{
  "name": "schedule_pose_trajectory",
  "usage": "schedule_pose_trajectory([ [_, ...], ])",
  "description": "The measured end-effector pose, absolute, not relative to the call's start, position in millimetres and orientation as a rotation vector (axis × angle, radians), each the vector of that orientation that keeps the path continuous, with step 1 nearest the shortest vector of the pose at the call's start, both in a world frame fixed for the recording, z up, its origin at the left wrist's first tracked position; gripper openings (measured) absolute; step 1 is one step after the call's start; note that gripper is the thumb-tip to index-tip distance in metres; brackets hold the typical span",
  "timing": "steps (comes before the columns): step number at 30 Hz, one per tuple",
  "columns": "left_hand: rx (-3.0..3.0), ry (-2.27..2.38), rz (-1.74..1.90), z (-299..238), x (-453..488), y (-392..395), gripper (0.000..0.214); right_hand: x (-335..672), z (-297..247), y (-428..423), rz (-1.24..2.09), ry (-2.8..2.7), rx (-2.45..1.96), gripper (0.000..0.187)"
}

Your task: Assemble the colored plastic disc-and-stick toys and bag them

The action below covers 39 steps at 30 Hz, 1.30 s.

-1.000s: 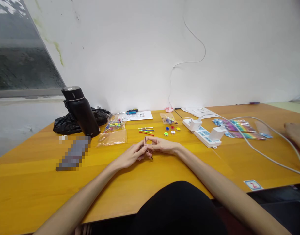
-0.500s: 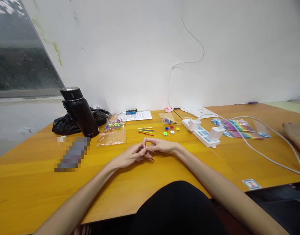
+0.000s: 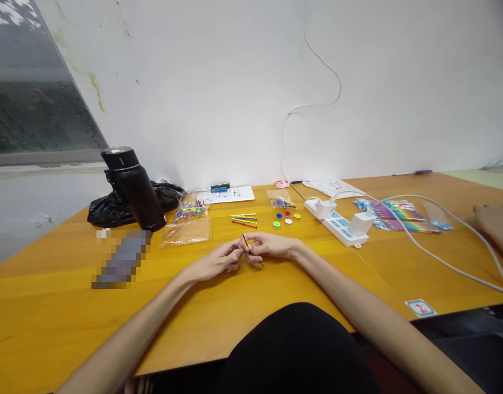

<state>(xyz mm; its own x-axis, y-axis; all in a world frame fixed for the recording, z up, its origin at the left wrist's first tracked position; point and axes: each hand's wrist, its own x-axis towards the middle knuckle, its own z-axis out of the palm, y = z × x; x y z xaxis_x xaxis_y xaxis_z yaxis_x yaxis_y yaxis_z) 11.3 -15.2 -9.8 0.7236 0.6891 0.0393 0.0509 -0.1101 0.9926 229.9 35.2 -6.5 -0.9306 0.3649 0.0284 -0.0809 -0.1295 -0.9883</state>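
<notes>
My two hands meet over the middle of the table. My right hand (image 3: 273,245) pinches a thin dark stick (image 3: 245,241), which slants down across the fingers with its lower tip poking out below. My left hand (image 3: 218,261) is closed, its fingertips against those of the right; a small dark bit shows near them, too small to name. Just beyond lie several thin coloured plastic sticks (image 3: 244,221) in a row. To their right sit small round coloured pieces, among them a green one (image 3: 276,224) and a white one (image 3: 288,222).
A black bottle (image 3: 134,189) and a blurred-out flat object (image 3: 123,259) are on the left, beside an open clear bag of coloured parts (image 3: 188,227). A power strip (image 3: 341,227) with white cables stands right. Rainbow-coloured packs (image 3: 403,216) lie beyond, near another person's arm (image 3: 497,221).
The dark stick has tilted, its lower tip shifting slightly right. My left fingers have drawn back a little from it, while the right hand keeps its pinch.
</notes>
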Motion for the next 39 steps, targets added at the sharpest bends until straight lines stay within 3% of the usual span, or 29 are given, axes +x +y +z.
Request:
schedule_pose_trajectory([
  [8, 1.412, 0.667, 0.904, -16.6, 22.2, -5.0, 0.019, 224.5, -12.0, 45.2, 1.646, -1.803, -0.572, 0.036],
  [18, 1.307, 0.804, 1.051, -23.2, 16.4, 11.6, 0.041, 212.8, -20.6, 43.1, 1.377, -1.882, -0.721, 0.037],
  [32, 1.241, 0.846, 1.387, -10.5, 11.2, 10.8, 0.035, 217.2, 1.2, 42.5, 1.132, -1.799, -0.822, 0.041],
  [39, 1.194, 0.829, 1.237, -10.5, 14.4, 8.7, 0.039, 218.0, 0.5, 42.5, 0.903, -1.697, -0.877, 0.040],
])
